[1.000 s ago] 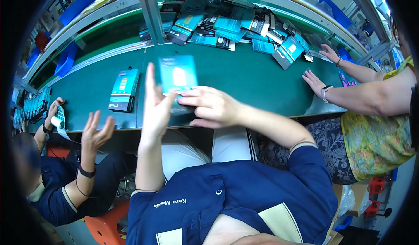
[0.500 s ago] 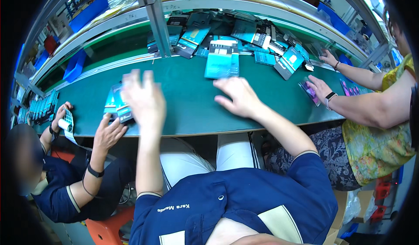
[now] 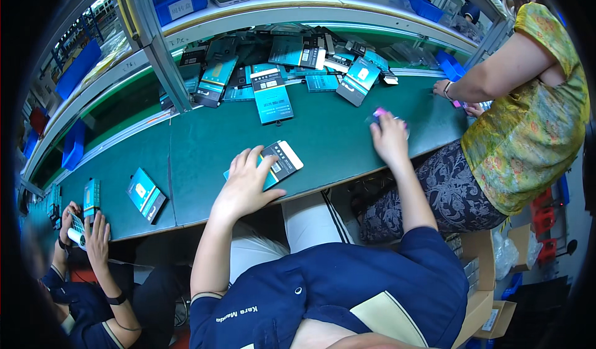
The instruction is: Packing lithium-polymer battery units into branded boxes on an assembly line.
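Note:
A flat teal-and-black carton (image 3: 287, 161) with a white end flap lies at the table's near edge, in front of me. My left hand (image 3: 248, 180) is over it, fingers across its top and thumb by its near side. Farther right, my right hand (image 3: 391, 139) has its fingers curled on a small pink-and-clear plastic packet (image 3: 380, 112), mostly hidden beneath the hand. Another teal carton (image 3: 272, 100) lies beyond my left hand, in front of the pile. To the left, a teal carton (image 3: 147, 194) rests apart on the green table.
A heap of teal and black cartons (image 3: 288, 49) sits at the back under a shelf (image 3: 310, 12). A metal post (image 3: 164, 69) stands left of it. One co-worker's hand (image 3: 97, 237) is by a carton at left; another co-worker (image 3: 521, 100) leans in at right.
My view has swung right. My left hand has come down onto a carton; my right hand has moved right onto the pink packet. The left co-worker's hand has left the carton there.

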{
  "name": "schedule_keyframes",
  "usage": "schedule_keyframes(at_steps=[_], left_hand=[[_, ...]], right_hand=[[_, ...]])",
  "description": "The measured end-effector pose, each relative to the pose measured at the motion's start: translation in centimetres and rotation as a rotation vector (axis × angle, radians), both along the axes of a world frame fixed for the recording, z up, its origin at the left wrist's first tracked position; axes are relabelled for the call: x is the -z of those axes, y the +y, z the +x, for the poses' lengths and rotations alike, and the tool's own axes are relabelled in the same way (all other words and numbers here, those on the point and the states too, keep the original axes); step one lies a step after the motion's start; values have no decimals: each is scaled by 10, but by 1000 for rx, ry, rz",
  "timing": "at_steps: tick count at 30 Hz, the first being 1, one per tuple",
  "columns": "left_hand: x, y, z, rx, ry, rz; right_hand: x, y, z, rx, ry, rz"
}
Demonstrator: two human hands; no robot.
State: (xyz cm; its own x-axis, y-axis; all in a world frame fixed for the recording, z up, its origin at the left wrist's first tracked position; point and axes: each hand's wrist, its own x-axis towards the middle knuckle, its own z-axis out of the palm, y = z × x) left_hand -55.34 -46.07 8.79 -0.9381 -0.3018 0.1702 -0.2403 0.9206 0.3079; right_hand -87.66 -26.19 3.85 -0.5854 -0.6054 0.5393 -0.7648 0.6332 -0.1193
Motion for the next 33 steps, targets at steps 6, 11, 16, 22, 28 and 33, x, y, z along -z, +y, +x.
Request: schedule_keyframes(at_steps=[6,11,16,22,28,33], left_hand=[[9,1,-11,52,109,122],[7,-1,-4,-8,77,107],[7,-2,-3,-26,84,55],[8,-6,-6,-51,94,76],[0,-3,-15,-24,221,196],[2,19,-25,-241,898,336]], right_hand=[[0,-11,101,-294,-339,-209],[-5,-27,103,-415,-407,-41],[-6,-42,82,-285,-455,-129],[-12,-46,92,-971,-575,35],[-31,-59,143,-1168,-922,-350],[-58,-85,168,-1129,-1944,-658]])
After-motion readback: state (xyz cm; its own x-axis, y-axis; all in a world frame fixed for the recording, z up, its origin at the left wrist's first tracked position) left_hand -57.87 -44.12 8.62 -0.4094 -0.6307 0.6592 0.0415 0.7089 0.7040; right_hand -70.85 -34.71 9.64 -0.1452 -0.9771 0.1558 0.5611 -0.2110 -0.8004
